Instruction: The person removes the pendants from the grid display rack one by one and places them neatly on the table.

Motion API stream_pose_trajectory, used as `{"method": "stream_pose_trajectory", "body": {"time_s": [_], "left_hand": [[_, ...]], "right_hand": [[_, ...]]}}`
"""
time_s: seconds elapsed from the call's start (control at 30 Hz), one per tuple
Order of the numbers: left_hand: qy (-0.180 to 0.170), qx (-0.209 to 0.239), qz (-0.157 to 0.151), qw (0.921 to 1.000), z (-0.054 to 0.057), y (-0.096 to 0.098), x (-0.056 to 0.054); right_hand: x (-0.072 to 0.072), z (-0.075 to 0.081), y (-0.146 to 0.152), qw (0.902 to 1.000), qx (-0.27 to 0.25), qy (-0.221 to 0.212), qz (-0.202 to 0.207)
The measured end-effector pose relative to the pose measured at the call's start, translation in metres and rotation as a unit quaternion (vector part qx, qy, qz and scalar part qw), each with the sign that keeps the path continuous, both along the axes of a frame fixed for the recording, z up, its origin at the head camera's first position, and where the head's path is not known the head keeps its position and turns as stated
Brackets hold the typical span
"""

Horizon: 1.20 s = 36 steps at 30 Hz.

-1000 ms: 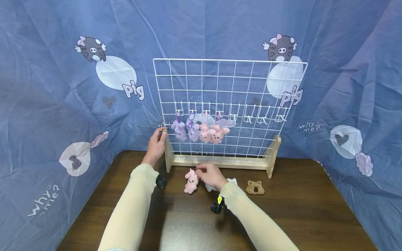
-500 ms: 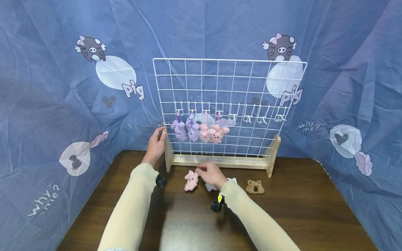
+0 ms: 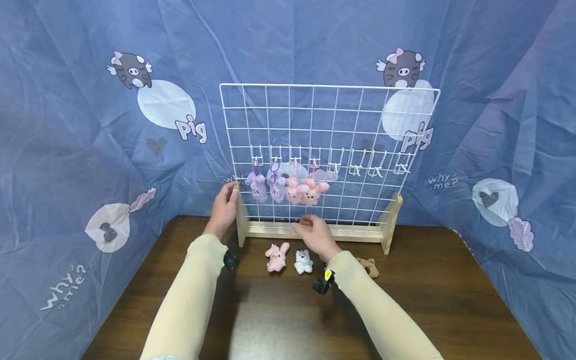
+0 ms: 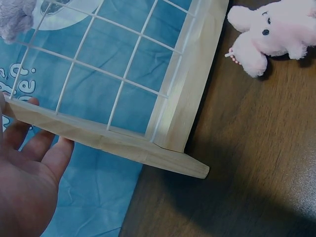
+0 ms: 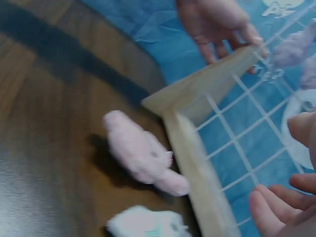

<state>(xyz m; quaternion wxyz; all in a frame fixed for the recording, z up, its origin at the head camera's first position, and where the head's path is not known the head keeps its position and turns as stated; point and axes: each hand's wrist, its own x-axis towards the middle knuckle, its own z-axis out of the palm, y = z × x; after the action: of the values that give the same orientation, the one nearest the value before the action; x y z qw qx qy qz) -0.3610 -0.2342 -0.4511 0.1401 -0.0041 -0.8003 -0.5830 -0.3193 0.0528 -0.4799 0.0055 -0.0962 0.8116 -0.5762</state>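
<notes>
My left hand (image 3: 222, 207) holds the wooden side support (image 3: 241, 222) of a white wire grid rack. In the left wrist view its fingertips (image 4: 60, 150) lie behind the wood. My right hand (image 3: 316, 236) is over the rack's wooden base bar (image 3: 360, 235), with thumb and fingers apart and nothing between them in the right wrist view. A pink plush bunny keychain (image 3: 276, 257) lies on the table, left of and below that hand. Beside it is a white plush animal (image 3: 303, 262). The right sleeve partly hides a brown plush head (image 3: 371, 268).
Two purple plush bunnies (image 3: 258, 190) and two pink ones (image 3: 310, 194) hang from hooks on the grid's left half. Several bare hooks (image 3: 376, 172) continue rightward. A blue printed cloth (image 3: 333, 40) surrounds the brown wooden table (image 3: 270, 325).
My right hand has left the pink bunny on the table and moved up and right. That bunny has turned slightly, and the white plush is uncovered. The left hand stays on the support.
</notes>
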Motion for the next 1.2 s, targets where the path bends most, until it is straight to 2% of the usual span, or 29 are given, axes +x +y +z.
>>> {"method": "stream_pose_trajectory", "body": {"time_s": [0.23, 0.37, 0.6, 0.97, 1.2], "left_hand": [[-0.003, 0.004, -0.005, 1.0000, 0.002, -0.001, 0.000], [-0.006, 0.005, -0.004, 1.0000, 0.001, -0.002, 0.000], [-0.006, -0.001, -0.006, 1.0000, -0.001, -0.001, 0.000], [-0.008, 0.004, -0.007, 0.9999, -0.001, -0.001, 0.001], [-0.006, 0.000, -0.005, 1.0000, 0.000, -0.001, 0.001]], "right_hand": [[-0.011, 0.024, 0.017, 0.9963, -0.045, 0.048, -0.056], [-0.016, 0.031, 0.022, 0.9940, -0.066, 0.061, -0.062], [-0.019, 0.042, 0.024, 0.9855, -0.139, 0.073, -0.065], [-0.020, 0.054, 0.026, 0.9852, -0.123, 0.084, -0.085], [-0.021, 0.057, 0.025, 0.9829, -0.145, 0.081, -0.079]]}}
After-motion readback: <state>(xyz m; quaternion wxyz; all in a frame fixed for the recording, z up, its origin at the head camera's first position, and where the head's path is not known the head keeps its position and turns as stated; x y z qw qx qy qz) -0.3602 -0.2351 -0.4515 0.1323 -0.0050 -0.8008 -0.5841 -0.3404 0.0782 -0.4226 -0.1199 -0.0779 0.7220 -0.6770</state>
